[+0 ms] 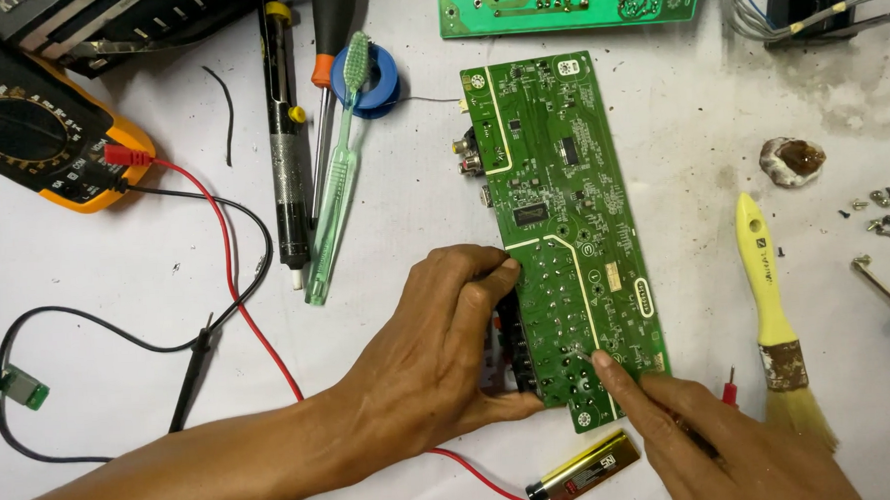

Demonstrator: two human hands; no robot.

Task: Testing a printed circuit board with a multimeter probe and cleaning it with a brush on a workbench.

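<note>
Long green printed circuit board (564, 225) lies solder side up, mid-table on the white sheet. Left hand (439, 350) clamps its lower left edge, fingers curled narrow over the rim. Right hand (713, 438) pinches a red probe, hardly visible, fingertip on a solder joint near the lower end. Best practice, I judge: keep the board pinned flat, touch 1 joint only, avoid bridging neighbours. Yellow lighter (583, 469) lies just below.

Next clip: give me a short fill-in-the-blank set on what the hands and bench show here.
1. The left hand grips the long ____ circuit board by its edge.
2. The right hand touches the board with its ____.
3. The paintbrush right of the board has a ____ handle.
4. The lighter lies ____ the two hands.

Missing words: green; fingertip; yellow; between
</note>
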